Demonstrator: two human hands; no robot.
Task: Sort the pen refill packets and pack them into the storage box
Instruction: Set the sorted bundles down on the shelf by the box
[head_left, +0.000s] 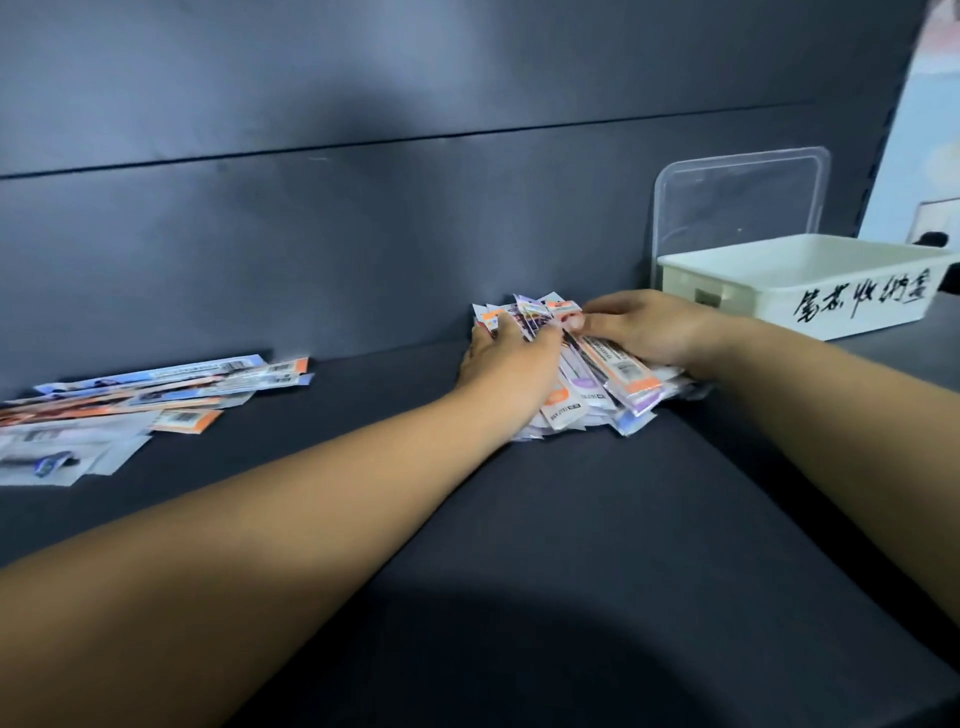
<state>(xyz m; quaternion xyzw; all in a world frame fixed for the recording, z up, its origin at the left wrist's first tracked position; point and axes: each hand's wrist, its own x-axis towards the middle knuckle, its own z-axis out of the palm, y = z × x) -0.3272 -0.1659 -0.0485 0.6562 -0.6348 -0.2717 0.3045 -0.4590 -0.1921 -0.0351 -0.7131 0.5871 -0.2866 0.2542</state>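
A heap of pen refill packets (608, 382), white with orange and purple ends, lies at the back of the dark table beside the wall. My left hand (506, 364) lies on the heap's left side, fingers curled into the packets. My right hand (644, 325) reaches over the heap's right side, its fingertips pinching packets at the top. A second spread of packets (140, 400) lies flat at the far left. The white storage box (810, 291), with black handwriting on its front, stands at the right, its inside hidden from here.
A clear plastic lid (743, 197) leans upright against the dark wall behind the box. The dark table surface (545, 545) stretches between the two packet groups and toward me. The wall runs close behind both groups.
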